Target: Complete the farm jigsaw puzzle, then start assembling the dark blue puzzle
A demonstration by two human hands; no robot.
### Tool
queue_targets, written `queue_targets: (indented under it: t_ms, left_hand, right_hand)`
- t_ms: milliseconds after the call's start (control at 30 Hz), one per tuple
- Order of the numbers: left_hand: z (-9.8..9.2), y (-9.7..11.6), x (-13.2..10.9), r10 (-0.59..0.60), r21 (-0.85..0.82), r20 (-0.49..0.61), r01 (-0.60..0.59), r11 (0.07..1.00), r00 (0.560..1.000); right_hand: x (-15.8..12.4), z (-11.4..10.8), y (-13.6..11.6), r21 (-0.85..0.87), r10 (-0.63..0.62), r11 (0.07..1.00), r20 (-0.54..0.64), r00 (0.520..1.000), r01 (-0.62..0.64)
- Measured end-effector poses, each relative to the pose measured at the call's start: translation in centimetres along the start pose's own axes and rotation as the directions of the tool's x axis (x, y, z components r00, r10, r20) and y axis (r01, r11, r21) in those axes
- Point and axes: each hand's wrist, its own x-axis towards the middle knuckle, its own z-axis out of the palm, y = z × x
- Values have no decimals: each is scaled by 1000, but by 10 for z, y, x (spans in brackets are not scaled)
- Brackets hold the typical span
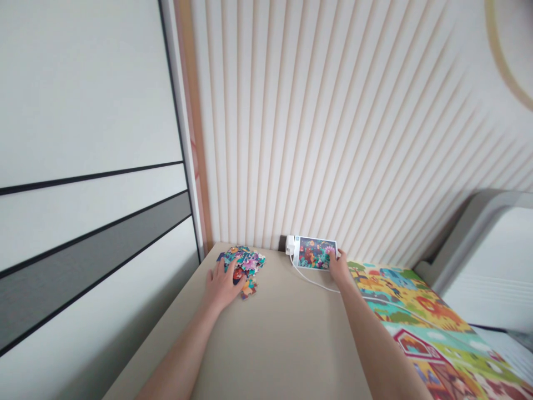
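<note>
Pieces (251, 262) of a jigsaw lie in a small heap near the far left corner of the table (287, 344), at about 11 o'clock from its middle. The left hand (221, 284) is much the nearer: it rests on the heap's near left side, fingers fanned wide over the top, so that most of the heap shows at 2 o'clock from the palm. Whether a piece is caught beneath those fingers I cannot tell. The heap has no clear long axis; a few pieces trail out of it toward 5 o'clock. The card (313, 254), printed in similar colours, is well apart from the heap, close to 3 o'clock from it, beside the ribbed wall (266, 139). Its long axis runs nearly 9 to 3, the right end dipping slightly. The right hand (340, 271) is at that end, with the card at 10 o'clock from it; the thumb overlaps the edge, the other fingers are largely hidden, and how firm the grip is cannot be told. At the card's 9 o'clock end sits a white plug (290, 245), its cord (315, 284) curving toward 4 o'clock and passing by the right wrist. Bare tabletop separates the two hands.
</note>
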Motion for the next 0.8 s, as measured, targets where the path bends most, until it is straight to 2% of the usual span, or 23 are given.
queue_targets:
  t_ms: [67,167,233,300,333,367,400,433,467,500,567,600,633,700,800]
  left_hand:
    - [-1,1,0,-1,6,4,1,1000,1000]
    - [-3,2,-1,-2,12,-2,2,1000,1000]
    - [-4,3,-1,-3,13,-14,3,1000,1000]
    - [-4,3,-2,-9,9,-24,9,1000,1000]
    - [-4,3,-1,-15,5,-32,16,1000,999]
    - [-3,3,-1,-23,1,-42,23,1000,999]
    - [-2,3,-1,-34,-3,-52,34,999,998]
    - [-1,2,0,-45,-6,-60,45,999,997]
    - [-1,2,0,-53,-6,-63,52,999,997]
    - [0,1,1,-54,-6,-59,54,999,997]
    - [1,0,1,-46,-8,-37,46,999,998]
    - [1,0,2,-36,-17,-26,35,999,999]
    - [0,-1,2,-25,-31,-18,24,999,1000]
    - [-2,-1,1,-7,-64,-14,6,998,1000]
    - [-7,0,1,21,-103,-28,-24,994,999]
  right_hand:
    - [-6,-6,-9,13,-33,999,-62,998,34]
    - [-21,-11,-28,43,-160,985,-151,975,168]
    - [-39,-7,-47,73,-277,955,-138,951,288]
    - [-64,6,-70,106,-398,910,-51,916,402]
    - [-78,15,-82,131,-477,873,38,878,469]
    - [-93,26,-94,179,-599,801,219,771,571]
    - [-107,38,-105,225,-671,735,372,641,640]
    - [-120,51,-115,241,-696,696,459,552,677]
    - [-132,65,-123,223,-689,682,516,509,697]
    - [-142,78,-130,173,-655,700,543,526,693]
    - [-154,103,-137,29,-518,793,555,650,608]
    - [-157,113,-139,-29,-444,829,574,688,558]
    - [-158,121,-139,-66,-390,848,594,703,526]
    - [-158,132,-138,-89,-348,855,633,692,511]
    - [-160,130,-133,-55,-382,834,661,646,550]
